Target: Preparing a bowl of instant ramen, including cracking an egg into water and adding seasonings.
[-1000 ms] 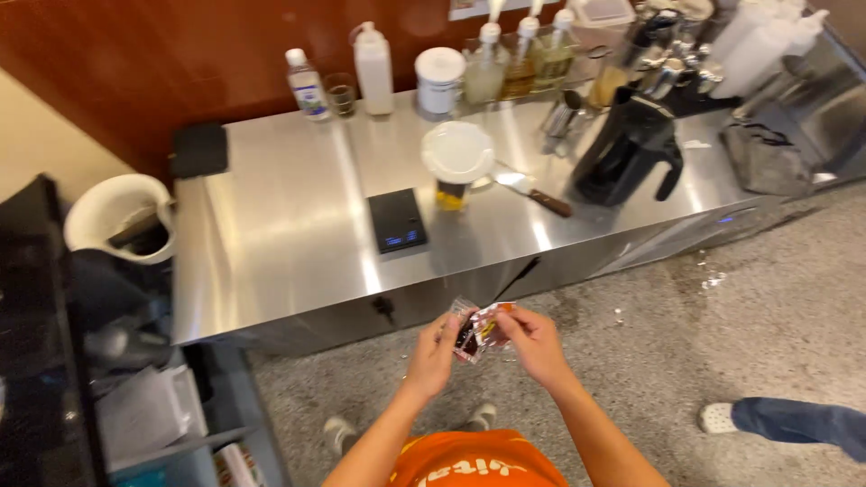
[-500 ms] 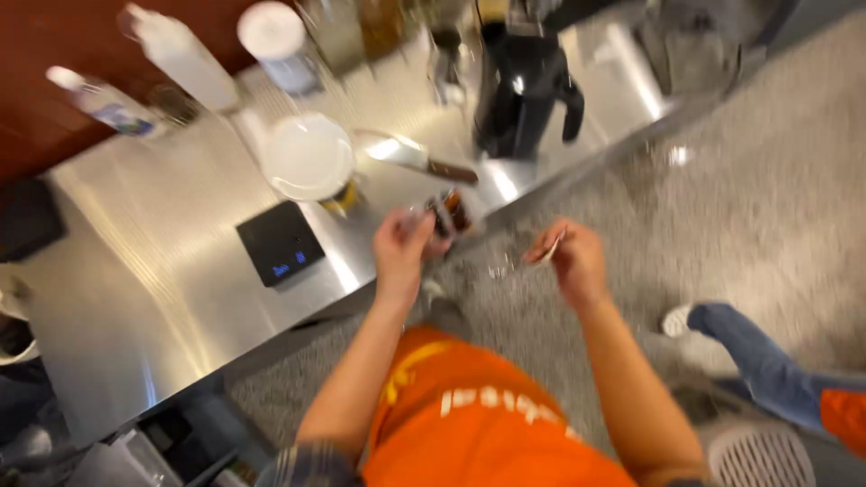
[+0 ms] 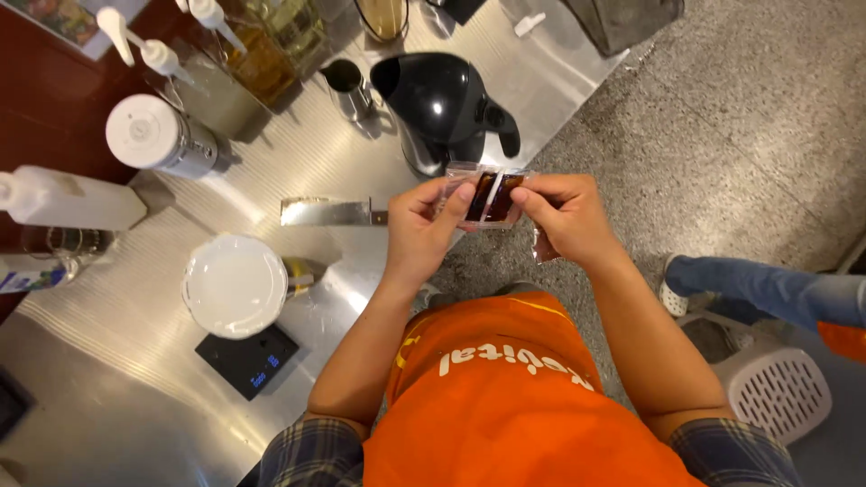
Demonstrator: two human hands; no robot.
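A small clear packet (image 3: 484, 196) with dark contents is held up in front of me by both hands, over the front edge of the steel counter (image 3: 117, 397). My left hand (image 3: 419, 230) pinches its left side with thumb and fingers. My right hand (image 3: 564, 216) pinches its right side and also keeps a small torn strip (image 3: 543, 245) tucked under the palm. A black kettle (image 3: 442, 108) stands on the counter just beyond the packet.
A knife (image 3: 329, 213) lies on the counter left of my hands. Nearer me, a white-lidded cup (image 3: 234, 286) stands beside a black scale (image 3: 248, 359). Pump bottles (image 3: 257, 50) and a steel canister (image 3: 158, 137) line the back. Another person's leg (image 3: 767, 290) and a white basket (image 3: 780, 392) are at right.
My hands were apart half a second ago, the right one holding the torn strip off to the side. Now both have come together on the packet, and the view has swung closer.
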